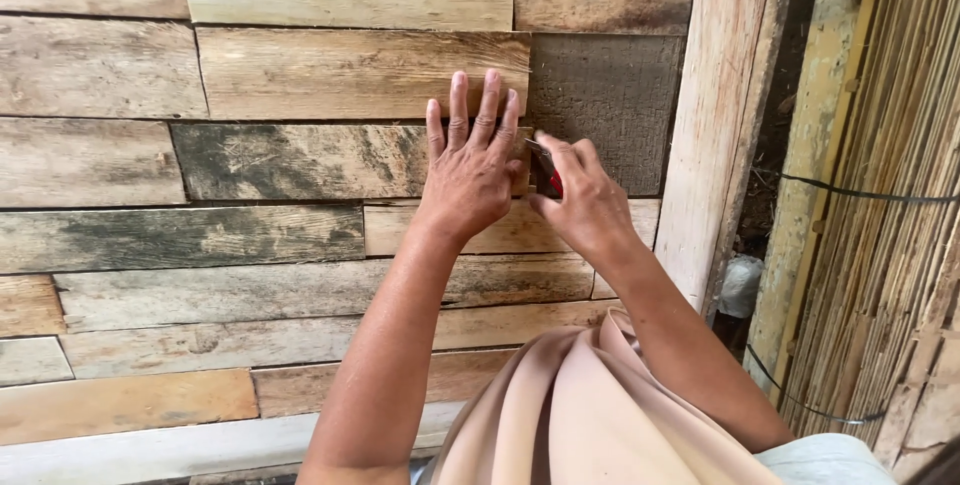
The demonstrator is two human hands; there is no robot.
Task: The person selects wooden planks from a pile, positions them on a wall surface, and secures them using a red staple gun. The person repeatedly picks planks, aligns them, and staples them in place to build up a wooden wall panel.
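The plank wall (300, 245) fills nearly all I can see, rows of weathered boards laid lengthwise, some pale, some stained dark. At its right edge a pale upright post (715, 115) closes it off, and beyond that stands a screen of thin bamboo canes (890, 195) bound with wire. My cloth-covered knee (590, 415) rises at the bottom between my forearms. My left hand (470, 170) lies flat on the wall with fingers spread and pointing up, holding nothing, its palm pressing the right end of the dark-stained board (300, 160), whose long axis runs left to right. Just beside it, almost touching, my right hand (585, 205) is curled closed around a small tool with a red grip (549, 177); only a bit of metal and red shows between thumb and fingers, so I cannot tell what kind of tool it is. Its tip points left toward the board's end, just under my left fingertips, with the rough grey square panel (610, 105) right behind it. My right hand is nearer that joint; nothing stands between tool and wood.
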